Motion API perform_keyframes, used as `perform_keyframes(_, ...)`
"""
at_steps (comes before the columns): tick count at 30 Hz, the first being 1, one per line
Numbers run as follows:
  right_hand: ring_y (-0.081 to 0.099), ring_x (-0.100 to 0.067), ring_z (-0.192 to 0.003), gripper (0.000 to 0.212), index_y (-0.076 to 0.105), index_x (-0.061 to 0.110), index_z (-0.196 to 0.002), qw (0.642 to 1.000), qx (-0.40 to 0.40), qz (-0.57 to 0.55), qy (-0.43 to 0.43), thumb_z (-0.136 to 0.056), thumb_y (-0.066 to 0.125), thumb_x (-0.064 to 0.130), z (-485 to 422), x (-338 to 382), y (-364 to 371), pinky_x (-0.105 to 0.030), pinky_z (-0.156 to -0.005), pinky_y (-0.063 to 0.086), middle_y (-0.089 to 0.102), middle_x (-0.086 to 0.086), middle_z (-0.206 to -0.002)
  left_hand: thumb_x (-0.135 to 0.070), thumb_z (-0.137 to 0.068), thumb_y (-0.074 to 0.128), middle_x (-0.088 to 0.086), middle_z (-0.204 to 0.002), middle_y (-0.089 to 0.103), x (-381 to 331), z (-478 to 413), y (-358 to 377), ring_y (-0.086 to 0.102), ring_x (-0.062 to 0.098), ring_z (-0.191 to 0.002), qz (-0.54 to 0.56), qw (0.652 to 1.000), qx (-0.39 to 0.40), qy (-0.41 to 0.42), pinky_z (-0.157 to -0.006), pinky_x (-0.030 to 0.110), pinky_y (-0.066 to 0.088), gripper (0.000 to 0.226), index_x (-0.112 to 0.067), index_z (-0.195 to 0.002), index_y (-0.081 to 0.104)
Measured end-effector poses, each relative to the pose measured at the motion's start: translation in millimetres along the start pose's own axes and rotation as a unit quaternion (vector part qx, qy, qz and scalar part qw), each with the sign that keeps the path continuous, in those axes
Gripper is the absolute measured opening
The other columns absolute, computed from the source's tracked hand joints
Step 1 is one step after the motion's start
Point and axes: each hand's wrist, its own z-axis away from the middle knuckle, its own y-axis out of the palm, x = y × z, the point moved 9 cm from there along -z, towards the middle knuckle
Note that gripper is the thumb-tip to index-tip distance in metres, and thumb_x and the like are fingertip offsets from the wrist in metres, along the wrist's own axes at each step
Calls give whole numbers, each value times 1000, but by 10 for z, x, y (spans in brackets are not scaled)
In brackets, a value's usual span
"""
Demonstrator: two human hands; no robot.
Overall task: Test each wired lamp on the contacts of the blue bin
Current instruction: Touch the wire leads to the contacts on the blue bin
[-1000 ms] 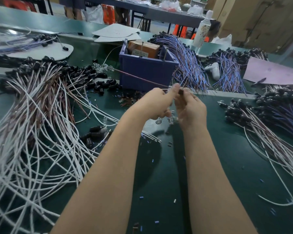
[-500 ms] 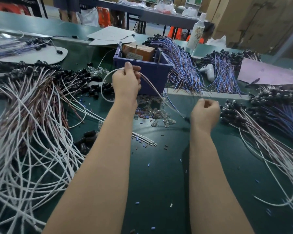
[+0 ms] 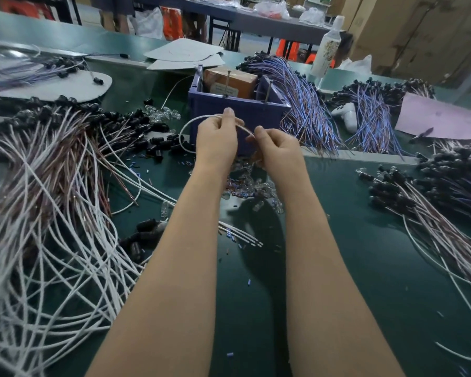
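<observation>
White wire (image 3: 180, 136) links left hand (image 3: 216, 140) and right hand (image 3: 279, 148).

Matt blue plastic bin (image 3: 269, 112), brown cardboard box (image 3: 229, 81), smooth green tabletop (image 3: 337, 268), white plastic-sheathed wire (image 3: 180, 133)

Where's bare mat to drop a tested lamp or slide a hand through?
Widest bare green mat: right of the right forearm, up to the right wire bundle. Narrower strip between the forearms, with small bits. Crowded: white wire pile at left, loose bulbs before the blue bin, where left hand and right hand pinch a white wire.
</observation>
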Motion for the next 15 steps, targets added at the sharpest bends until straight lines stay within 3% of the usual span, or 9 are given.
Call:
perform_keyframes(2, 50, -9, -57, 28, 61, 18, -75, 999, -21, -22, 10, -99, 48, 21, -24, -34, -26, -23, -56, 42, 54, -1, -62, -22, -99, 46, -7, -69, 52, -12, -20, -99, 47, 4, -60, -24, 999, -46, 1, -56, 18, 41, 17, -12, -91, 57)
perform_keyframes(5, 50, -4, -55, 27, 58, 18, -75, 997, -61, -27, 31, -99, 46, 20, -44, -107, -123, -12, -48, 40, 52, 4, -62, -13, -99, 44, -4, -83, 60, 20, -36, -194, 55, 4, -69, 131, 986, -78, -63, -51, 15, 45, 9, -11, -106, 48)
perform_keyframes(7, 46, -9, -56, 27, 56, 17, -78, 993, -102, -27, 50, -101, 43, 21, -53, -183, -235, -16, -50, 39, 50, 2, -64, -13, -101, 36, -6, -75, 64, 24, -44, -301, 58, 4, -64, 236, 961, -108, -100, -59, 19, 44, 12, -13, -104, 48)
perform_keyframes(9, 45, -12, -60, 26, 54, 19, -80, 987, -140, -25, 70, -101, 41, 24, -55, -252, -331, -26, -56, 39, 49, 2, -67, -18, -102, 31, -9, -58, 59, 18, -63, -418, 51, 3, -51, 283, 944, -134, -106, -54, 18, 38, 23, -15, -91, 51)
perform_keyframes(12, 49, -13, -64, 24, 51, 20, -81, 984, -165, -15, 71, -102, 40, 26, -61, -268, -372, -31, -60, 42, 51, 3, -69, -26, -104, 32, -9, -49, 40, -50, -77, -520, 32, 5, -44, 236, 957, -155, -60, -46, 18, 23, 35, -15, -78, 53)
perform_keyframes(15, 57, -17, -71, 22, 49, 17, -86, 978, -199, 21, 63, -102, 39, 28, -43, -260, -419, -35, -67, 47, 60, 0, -75, -23, -103, 36, -5, -57, 40, -52, -76, -511, 33, 6, -48, 166, 973, -157, -36, -47, 17, 26, 33, -13, -77, 53)
